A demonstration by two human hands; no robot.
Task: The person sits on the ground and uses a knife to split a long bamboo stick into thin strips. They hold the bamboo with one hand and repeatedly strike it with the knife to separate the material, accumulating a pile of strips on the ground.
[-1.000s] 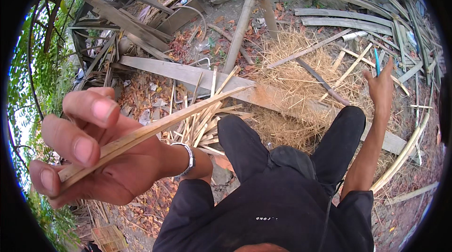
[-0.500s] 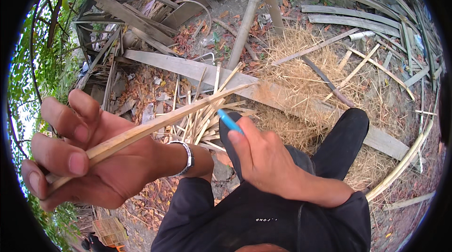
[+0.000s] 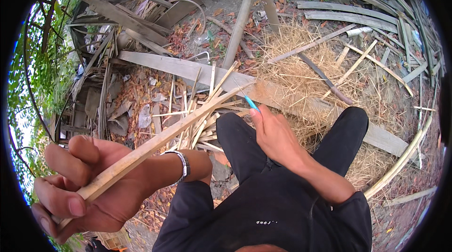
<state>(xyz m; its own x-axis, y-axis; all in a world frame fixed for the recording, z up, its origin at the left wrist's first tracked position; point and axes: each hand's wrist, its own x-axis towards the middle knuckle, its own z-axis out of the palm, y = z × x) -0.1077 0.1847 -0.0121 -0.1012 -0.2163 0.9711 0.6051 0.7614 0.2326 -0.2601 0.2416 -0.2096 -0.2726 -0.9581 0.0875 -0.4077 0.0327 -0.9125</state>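
My left hand [image 3: 80,191] is raised close to the camera at the lower left and grips a long flat bamboo strip [image 3: 165,136] that runs up and to the right toward the ground. My right hand [image 3: 275,134] sits over my right knee and holds a thin tool with a blue handle [image 3: 251,102] and a fine pale blade. The blade tip points at the far end of the strip; whether it touches is unclear. A metal bracelet [image 3: 183,165] is on my left wrist. I wear black trousers [image 3: 292,191].
A heap of split bamboo strips [image 3: 197,120] lies in front of my knees. A long grey plank [image 3: 179,66] crosses the ground, with dry straw [image 3: 301,68] to its right. Poles, boards and curved bamboo slats are piled around. Green leaves fill the left edge.
My right hand came in from the far right, where it was held up, to the strip's far end above my knee. The left hand dropped slightly with the strip.
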